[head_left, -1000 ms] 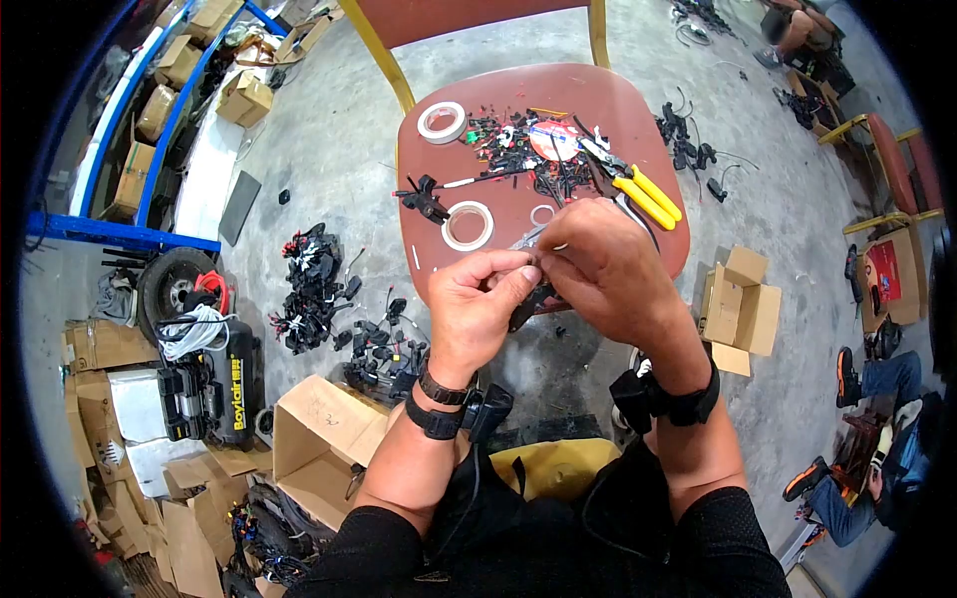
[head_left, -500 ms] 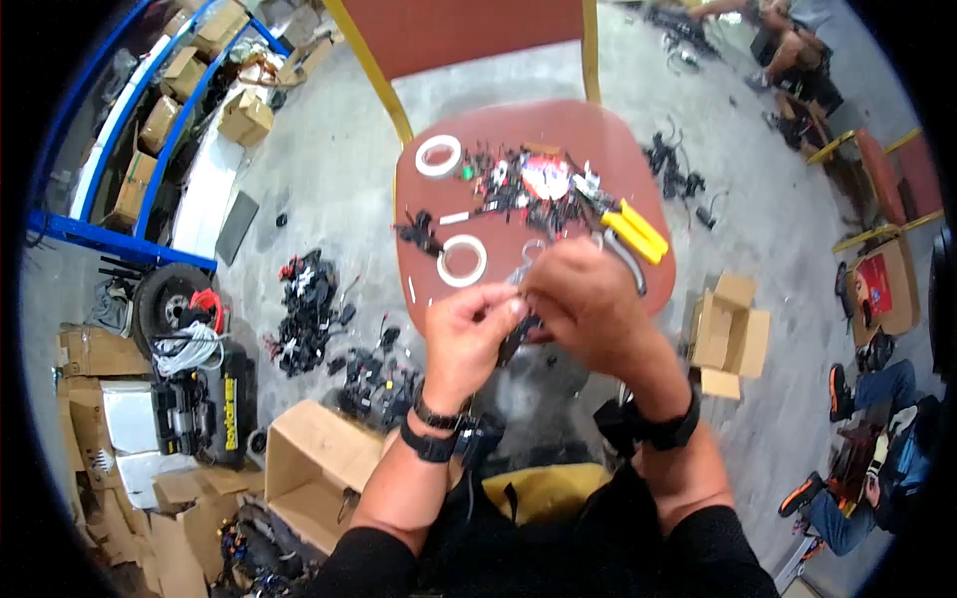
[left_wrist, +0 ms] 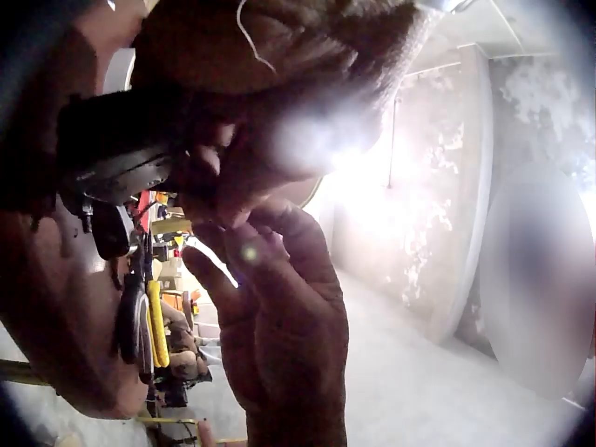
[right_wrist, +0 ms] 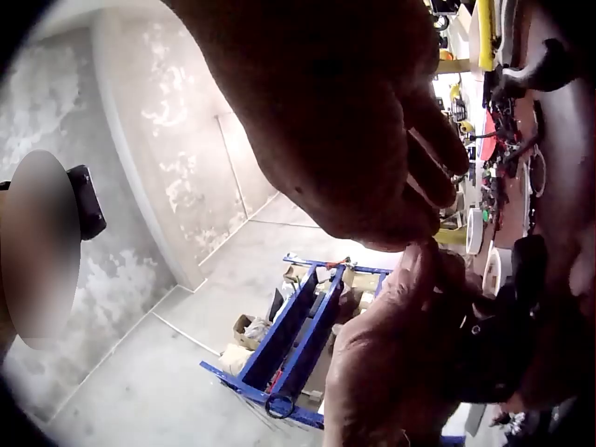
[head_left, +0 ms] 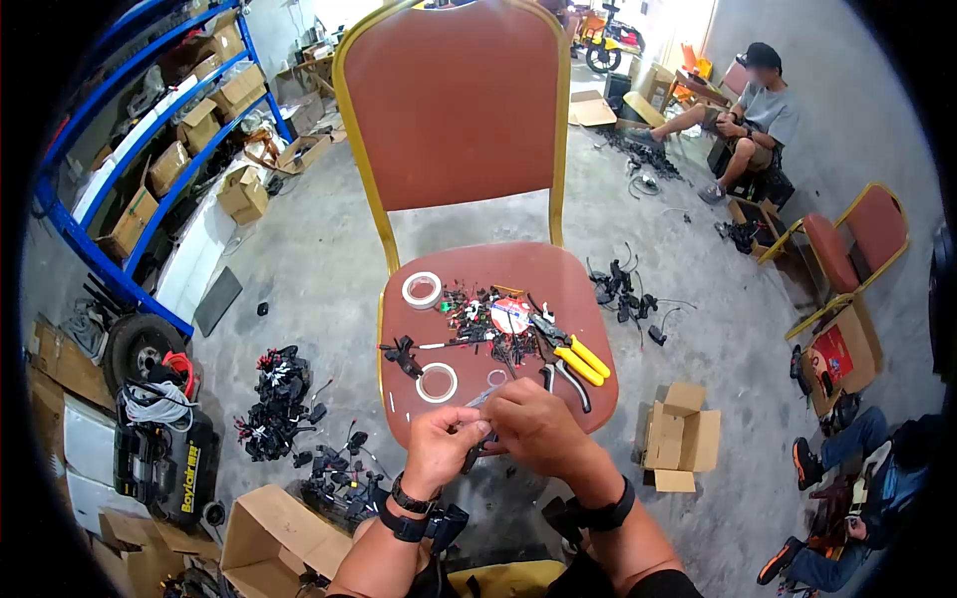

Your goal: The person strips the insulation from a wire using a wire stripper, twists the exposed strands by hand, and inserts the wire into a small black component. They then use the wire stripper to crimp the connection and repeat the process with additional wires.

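Over the front edge of the chair seat [head_left: 558, 269], my two hands meet fingertip to fingertip. My left hand [head_left: 444, 448] grips a small black plastic part [head_left: 473, 458] between thumb and fingers; the right wrist view shows its dark body [right_wrist: 498, 349] in shadow. Curled close against it, my right hand [head_left: 538, 424] pinches at the same spot, its fingertips largely hidden. On the seat lie two rolls of white tape [head_left: 422, 290], yellow-handled pliers [head_left: 578, 359], a grey-and-black hand tool [head_left: 566, 384], a heap of small black and red pieces [head_left: 478, 319] and a black part with a cable [head_left: 403, 357].
Piles of black parts [head_left: 274, 409] lie on the floor to the left, others [head_left: 628, 299] to the right. Open cardboard boxes [head_left: 683, 439] stand on both sides. Blue shelving [head_left: 150, 249] lines the left. A seated person [head_left: 763, 120] is at the back right, another at the lower right.
The head view has tilted up, bringing the chair back and the far seated person fully into sight. My hands stay together over the seat's front edge, still at the black part.
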The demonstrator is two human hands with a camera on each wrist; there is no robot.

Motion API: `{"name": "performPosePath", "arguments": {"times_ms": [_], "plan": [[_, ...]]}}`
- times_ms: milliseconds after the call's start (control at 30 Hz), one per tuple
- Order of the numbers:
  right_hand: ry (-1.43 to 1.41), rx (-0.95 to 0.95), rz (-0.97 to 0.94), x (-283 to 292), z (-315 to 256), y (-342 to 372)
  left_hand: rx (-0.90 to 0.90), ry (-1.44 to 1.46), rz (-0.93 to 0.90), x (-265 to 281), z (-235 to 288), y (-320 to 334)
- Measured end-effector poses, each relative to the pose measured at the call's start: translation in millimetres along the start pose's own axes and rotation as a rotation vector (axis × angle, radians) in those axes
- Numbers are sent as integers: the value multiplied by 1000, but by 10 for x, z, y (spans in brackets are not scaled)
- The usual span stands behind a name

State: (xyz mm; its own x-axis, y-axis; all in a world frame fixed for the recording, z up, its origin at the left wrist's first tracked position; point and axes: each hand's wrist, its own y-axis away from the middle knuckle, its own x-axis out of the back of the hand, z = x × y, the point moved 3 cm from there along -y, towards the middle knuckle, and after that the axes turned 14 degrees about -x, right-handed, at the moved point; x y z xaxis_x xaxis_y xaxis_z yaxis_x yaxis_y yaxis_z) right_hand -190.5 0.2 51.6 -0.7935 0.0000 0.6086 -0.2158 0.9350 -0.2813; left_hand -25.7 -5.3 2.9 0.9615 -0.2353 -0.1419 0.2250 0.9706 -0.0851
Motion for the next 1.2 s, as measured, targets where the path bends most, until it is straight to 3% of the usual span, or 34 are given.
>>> {"name": "performPosePath", "arguments": {"times_ms": [133, 300, 400, 667, 1200], "plan": [[-3, -27, -18, -47, 118, 15, 38, -75, 17, 5, -3, -8], [-23, -43, 92, -5, 207, 30, 20, -62, 48, 10, 71, -31], [-108, -176, 8, -29, 248, 46, 24, -2, 60, 21, 31, -50], [-72, -23, 159, -44, 192, 45, 54, 125, 26, 8, 3, -51], [-21, 24, 162, -21, 186, 8, 53, 176, -24, 24, -60, -38]]}}
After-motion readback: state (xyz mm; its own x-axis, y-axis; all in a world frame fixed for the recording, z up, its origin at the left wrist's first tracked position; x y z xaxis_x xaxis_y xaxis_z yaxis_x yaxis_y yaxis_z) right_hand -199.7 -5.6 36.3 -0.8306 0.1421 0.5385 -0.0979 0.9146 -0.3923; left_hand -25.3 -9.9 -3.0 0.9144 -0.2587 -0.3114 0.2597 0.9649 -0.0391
